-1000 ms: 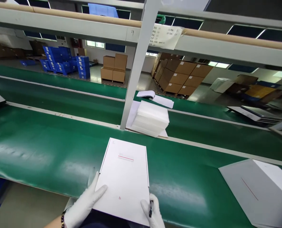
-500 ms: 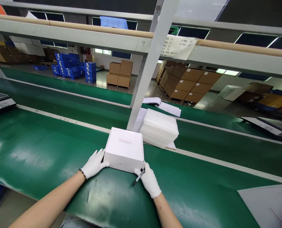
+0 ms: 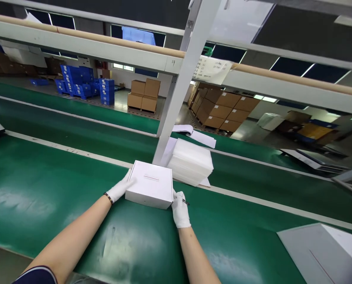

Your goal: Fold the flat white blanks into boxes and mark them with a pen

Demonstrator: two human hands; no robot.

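Observation:
A white flat box point(image 3: 150, 184) with a thin red line on its lid lies on the green conveyor belt point(image 3: 45, 189), close to the belt's far edge. My left hand point(image 3: 120, 188), in a white glove, rests flat against the box's left side with the fingers stretched out. My right hand point(image 3: 179, 208), also gloved, presses on the box's near right corner while its fingers are closed round a black pen point(image 3: 184, 202). Both arms reach far forward.
A stack of translucent white bags point(image 3: 190, 161) lies just behind the box beside a slanted grey post point(image 3: 178, 90). Another white box point(image 3: 326, 248) lies at the lower right. An open booklet point(image 3: 193, 132) sits further back. Cardboard boxes and blue crates stand beyond.
The box went from the near edge of the belt to the far edge, pushed away by both hands. My arms have stretched out with it.

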